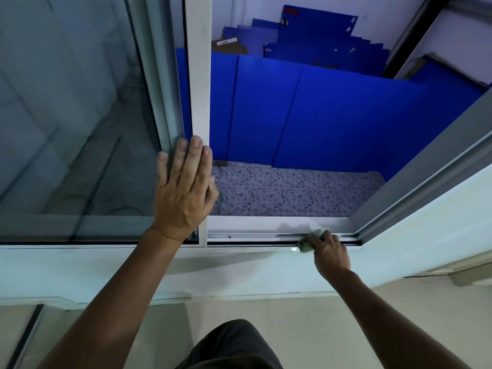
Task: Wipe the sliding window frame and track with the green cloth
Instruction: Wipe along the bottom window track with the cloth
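Note:
The sliding window stands open, its white vertical frame [198,75] rising in the middle of the view. My left hand [183,187] lies flat against the lower end of that frame, fingers spread, holding nothing. The bottom track [253,237] runs rightward from the frame to the window's corner. My right hand [331,253] presses a bunched pale green cloth [310,239] onto the right end of the track, near the grey side frame [415,182]. Most of the cloth is hidden under my fingers.
The glass pane [74,123] fills the left side. Beyond the opening, blue panels [319,115] lean over a pebble-patterned floor [292,193]. A white sill [186,272] runs below the track. My dark clothing [231,347] shows at the bottom.

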